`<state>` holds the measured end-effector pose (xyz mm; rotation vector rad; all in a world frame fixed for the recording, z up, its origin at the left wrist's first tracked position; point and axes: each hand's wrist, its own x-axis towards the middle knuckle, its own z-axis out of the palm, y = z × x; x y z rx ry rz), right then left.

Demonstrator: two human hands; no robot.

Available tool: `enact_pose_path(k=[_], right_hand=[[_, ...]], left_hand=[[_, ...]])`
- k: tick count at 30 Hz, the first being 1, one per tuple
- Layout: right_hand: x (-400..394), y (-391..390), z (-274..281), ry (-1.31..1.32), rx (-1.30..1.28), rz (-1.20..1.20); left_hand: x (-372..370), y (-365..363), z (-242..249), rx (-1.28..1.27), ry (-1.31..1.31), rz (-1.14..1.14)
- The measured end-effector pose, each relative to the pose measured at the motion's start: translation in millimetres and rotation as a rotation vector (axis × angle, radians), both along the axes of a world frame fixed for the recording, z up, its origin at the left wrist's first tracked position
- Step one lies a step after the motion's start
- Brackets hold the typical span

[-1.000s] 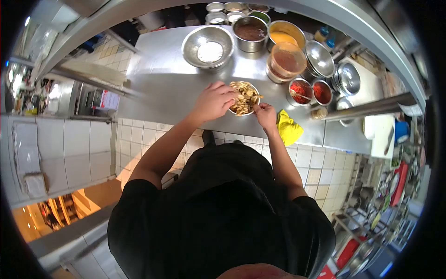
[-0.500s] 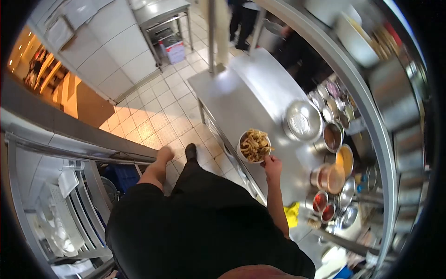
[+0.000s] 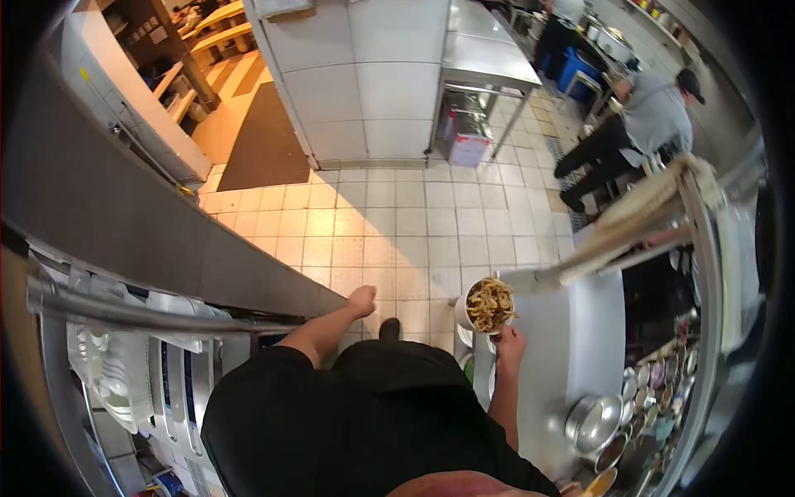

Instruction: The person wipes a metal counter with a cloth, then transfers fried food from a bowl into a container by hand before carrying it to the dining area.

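My right hand (image 3: 510, 342) grips the near rim of a white bowl (image 3: 464, 313) heaped with browned, fried-looking strips of food (image 3: 490, 305). The bowl is in the air by the left edge of a steel counter (image 3: 538, 373). My left hand (image 3: 362, 301) hangs over the tiled floor, near the end of a long grey partition, its fingers curled and nothing visible in them.
A steel basin (image 3: 595, 422) and several pots stand on the counter's near right part. A co-worker in grey (image 3: 658, 116) bends over at the upper right. A steel table (image 3: 489, 54) stands ahead, beside a tiled wall (image 3: 360, 83). Dish racks (image 3: 108, 381) are at left.
The view has turned and moved forward along the counter, with the bowl still in my right hand. The basin and pots now lie lower in view, and the co-worker in grey has come into sight.
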<state>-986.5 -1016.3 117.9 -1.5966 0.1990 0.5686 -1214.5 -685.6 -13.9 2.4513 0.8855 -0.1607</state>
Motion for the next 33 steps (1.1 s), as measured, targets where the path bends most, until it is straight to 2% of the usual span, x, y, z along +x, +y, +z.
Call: enact_pose_path(k=[2, 5, 8, 11, 13, 16, 17, 18, 19, 21, 24, 27, 29, 31, 33], right_hand=[[37.6, 40.1, -6.6, 0.041, 0.013, 0.032], [88.7, 101.9, 7.9, 0.087, 0.030, 0.012], [146.3, 151.0, 10.5, 0.097, 0.029, 0.029], [208.8, 192.8, 1.0, 0.085, 0.051, 0.003], [251.4, 219.0, -7.7, 0.063, 0.057, -0.043], [315.3, 254.5, -18.2, 0.077, 0.052, -0.098], [338.1, 268.9, -23.6, 0.076, 0.058, -0.115], [359.5, 286.4, -23.9, 0.060, 0.042, -0.131], [387.2, 304.7, -28.0, 0.039, 0.050, -0.123], [431.6, 336.9, -35.7, 0.001, 0.054, -0.114], [491.7, 396.6, -23.7, -0.016, 0.067, -0.131], [558.2, 465.0, -32.7, -0.019, 0.117, -0.132], [595.4, 504.5, -46.9, -0.040, 0.146, -0.136], [632.0, 542.1, -52.5, -0.073, 0.146, -0.148], [659.9, 581.3, -45.4, -0.066, 0.142, -0.190]], left_hand=[[49.9, 33.6, 32.3, -0.084, -0.128, 0.047], [107.8, 92.7, 48.8, -0.017, -0.301, 0.121], [139.7, 164.4, 60.7, -0.067, -0.015, 0.226], [139.4, 215.7, 23.4, 0.492, 0.006, 0.160], [140.8, 256.7, 42.9, 0.098, 0.407, 0.155], [102.2, 304.0, 0.9, -0.141, 0.590, 0.183], [96.5, 321.8, -19.1, -0.157, 0.806, 0.001], [108.5, 327.2, 0.1, -0.293, 0.949, -0.060], [112.6, 330.2, 19.1, -0.515, 0.883, 0.206], [113.3, 355.8, 1.5, -0.571, 0.830, 0.266], [156.0, 383.0, 8.5, -0.464, 0.803, 0.314], [183.0, 427.2, -34.7, 0.047, 0.579, -0.516], [220.9, 448.4, -26.9, -0.252, 0.474, -0.080], [266.5, 476.8, -23.3, -0.322, 0.483, -0.030], [305.6, 511.0, -22.6, -0.150, 0.580, -0.343]])
